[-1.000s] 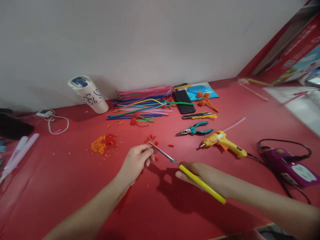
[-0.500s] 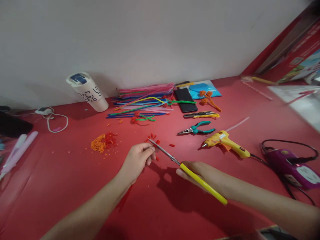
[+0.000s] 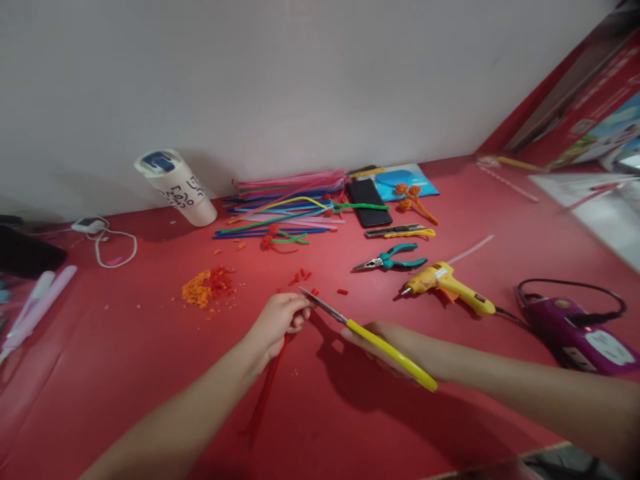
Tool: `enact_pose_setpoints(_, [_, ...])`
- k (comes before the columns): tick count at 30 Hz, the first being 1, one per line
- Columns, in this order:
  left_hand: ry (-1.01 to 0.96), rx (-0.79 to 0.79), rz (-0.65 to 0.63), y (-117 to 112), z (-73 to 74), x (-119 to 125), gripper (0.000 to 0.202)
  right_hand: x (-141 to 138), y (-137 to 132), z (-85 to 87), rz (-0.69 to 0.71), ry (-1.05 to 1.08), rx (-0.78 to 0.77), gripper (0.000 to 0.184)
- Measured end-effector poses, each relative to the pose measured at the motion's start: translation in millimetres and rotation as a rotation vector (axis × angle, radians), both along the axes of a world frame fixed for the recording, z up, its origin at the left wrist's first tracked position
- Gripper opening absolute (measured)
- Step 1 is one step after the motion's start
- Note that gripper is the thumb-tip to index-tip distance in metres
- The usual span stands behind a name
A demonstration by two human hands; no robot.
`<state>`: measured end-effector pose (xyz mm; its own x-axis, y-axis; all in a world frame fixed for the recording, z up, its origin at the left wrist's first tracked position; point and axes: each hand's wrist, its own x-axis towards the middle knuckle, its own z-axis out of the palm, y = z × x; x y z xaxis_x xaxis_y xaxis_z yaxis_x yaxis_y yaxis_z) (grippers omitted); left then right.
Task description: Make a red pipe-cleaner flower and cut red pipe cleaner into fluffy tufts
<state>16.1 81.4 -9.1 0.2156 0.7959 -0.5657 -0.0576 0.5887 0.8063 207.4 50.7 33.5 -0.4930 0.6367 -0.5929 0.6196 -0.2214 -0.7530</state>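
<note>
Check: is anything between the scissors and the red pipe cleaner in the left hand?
Nothing visible. The scissors tips sit at the left hand, which pinches the red pipe cleaner; loose red bits lie beyond.

scissors [image 3: 367, 333]: shiny metal blades, glossy yellow plastic handle | pipe cleaner [image 3: 267, 387]: red, probably fuzzy | table [image 3: 125, 373]: smooth, slight sheen

A plain pale wall [image 3: 300, 80] rises straight from the far edge of a glossy red table [image 3: 125, 400]. Soft, even light leaves dim shadows along the wall's foot. A red printed box [image 3: 595, 100] leans at the table's far right corner.
</note>
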Motion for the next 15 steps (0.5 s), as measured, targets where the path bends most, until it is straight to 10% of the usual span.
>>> enact_pose_setpoints(15, [-0.038, -0.025, 0.001, -7, -4.5, -2, 0.01, 2, -10, 5.1, 0.059, -0.054, 0.039, 0.048])
